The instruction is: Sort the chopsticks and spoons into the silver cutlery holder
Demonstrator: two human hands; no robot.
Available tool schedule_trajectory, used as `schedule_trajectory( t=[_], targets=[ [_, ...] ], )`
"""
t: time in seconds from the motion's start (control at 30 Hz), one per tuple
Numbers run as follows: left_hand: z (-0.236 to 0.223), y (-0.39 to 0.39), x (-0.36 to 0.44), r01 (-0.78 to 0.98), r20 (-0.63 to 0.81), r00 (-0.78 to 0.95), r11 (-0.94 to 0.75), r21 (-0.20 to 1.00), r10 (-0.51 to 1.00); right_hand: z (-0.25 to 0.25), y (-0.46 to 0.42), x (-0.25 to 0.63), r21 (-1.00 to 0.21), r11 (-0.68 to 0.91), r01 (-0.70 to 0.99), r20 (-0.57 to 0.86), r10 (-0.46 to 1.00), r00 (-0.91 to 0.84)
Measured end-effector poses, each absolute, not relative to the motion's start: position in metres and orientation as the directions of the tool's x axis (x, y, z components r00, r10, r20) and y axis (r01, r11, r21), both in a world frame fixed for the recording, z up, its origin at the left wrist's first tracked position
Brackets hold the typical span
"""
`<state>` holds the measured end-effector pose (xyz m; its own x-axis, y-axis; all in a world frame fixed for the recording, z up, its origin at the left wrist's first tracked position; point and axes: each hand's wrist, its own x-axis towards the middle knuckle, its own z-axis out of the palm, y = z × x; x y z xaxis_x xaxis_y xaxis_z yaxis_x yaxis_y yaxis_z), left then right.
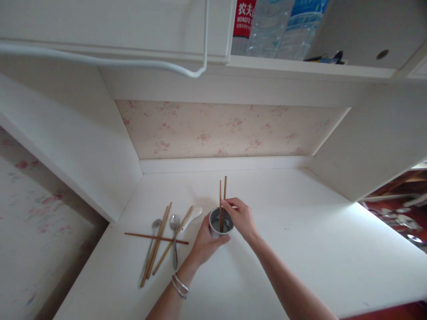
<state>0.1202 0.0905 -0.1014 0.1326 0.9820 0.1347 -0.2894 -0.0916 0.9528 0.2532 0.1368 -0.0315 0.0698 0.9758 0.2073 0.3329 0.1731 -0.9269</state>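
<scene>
A small metal holder cup (220, 222) stands on the white desk (300, 249). My left hand (205, 243), with silver bangles at the wrist, is wrapped around the cup's near side. My right hand (240, 218) pinches two brown chopsticks (223, 195) that stand upright with their lower ends inside the cup. To the left on the desk lie several more chopsticks (156, 242), two metal spoons (174, 233) and a white ceramic spoon (192, 216).
The desk sits in a white alcove with a floral back panel (220, 129) and side walls. A shelf above holds water bottles (276, 26). A white cable (100, 60) hangs across the top left. Clutter shows beyond the desk's right edge.
</scene>
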Motion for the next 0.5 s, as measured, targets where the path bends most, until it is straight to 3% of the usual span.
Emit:
schedule_trajectory(
  t=[0.1, 0.23, 0.33, 0.5],
  targets=[
    [-0.098, 0.089, 0.118, -0.266, 0.126, 0.152, -0.082, 0.960, 0.980, -0.008, 0.129, 0.260, -0.932, 0.232, 0.280, 0.284, 0.946, 0.159],
    [-0.094, 0.087, 0.117, -0.259, 0.116, 0.174, -0.068, 0.963, 0.978, 0.034, 0.117, 0.276, -0.951, 0.310, -0.009, 0.300, 0.927, 0.224],
    [-0.093, 0.087, 0.117, -0.252, 0.094, 0.172, -0.049, 0.967, 0.981, 0.056, 0.111, 0.291, -0.908, 0.375, -0.189, 0.337, 0.919, 0.205],
    [-0.094, 0.086, 0.116, -0.227, 0.112, 0.171, -0.071, 0.971, 0.979, 0.051, 0.118, 0.304, -0.892, 0.341, -0.295, 0.320, 0.940, 0.119]
  ],
)
